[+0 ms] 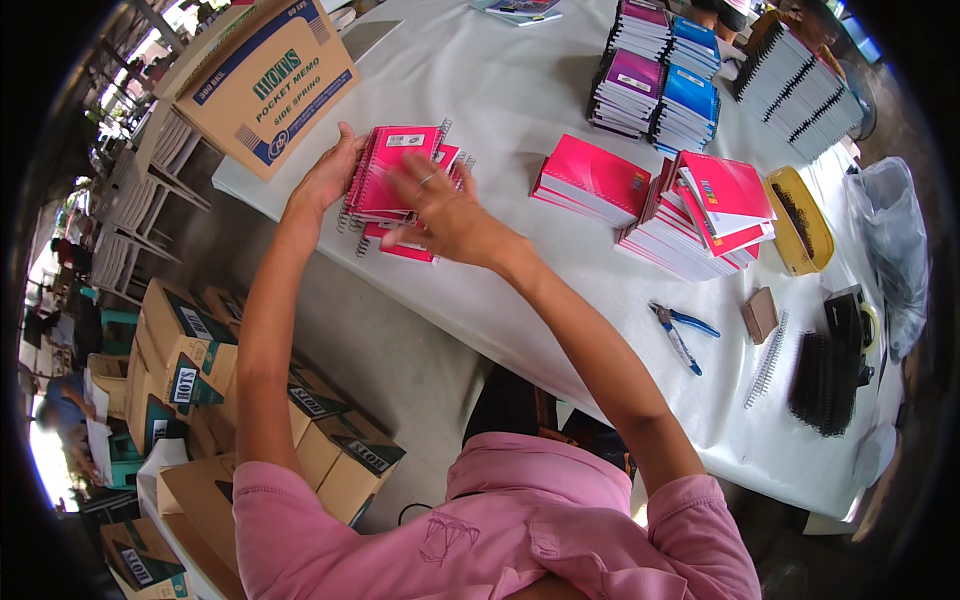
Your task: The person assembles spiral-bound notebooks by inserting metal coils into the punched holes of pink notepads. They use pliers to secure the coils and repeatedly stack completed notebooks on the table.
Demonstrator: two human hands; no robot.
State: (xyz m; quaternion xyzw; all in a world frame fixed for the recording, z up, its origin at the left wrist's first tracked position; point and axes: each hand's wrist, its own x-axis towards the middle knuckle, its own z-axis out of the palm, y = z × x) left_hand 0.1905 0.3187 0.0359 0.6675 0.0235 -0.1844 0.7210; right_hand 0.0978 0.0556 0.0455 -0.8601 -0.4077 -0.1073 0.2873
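A small stack of pink spiral-bound notebooks (385, 185) lies near the table's left front edge, its layers fanned unevenly with the wire coils sticking out at the sides. My left hand (330, 172) rests flat along the stack's left side, fingers extended and not wrapped round it. Over the right part of the stack my right hand (445, 212) is spread, a ring on one finger. Its fingertips are blurred, and I cannot tell whether they touch the top cover. More pink books, a block (592, 180) and a taller pile (700, 215), stand to the right.
A cardboard carton (265, 85) stands at the table's far left. Blue-handled pliers (685, 335), a brown block (760, 315), loose coils (768, 360) and a yellow tray (800, 220) lie right. Purple and blue notebooks (655, 85) stand behind. Boxes (340, 450) crowd the floor left.
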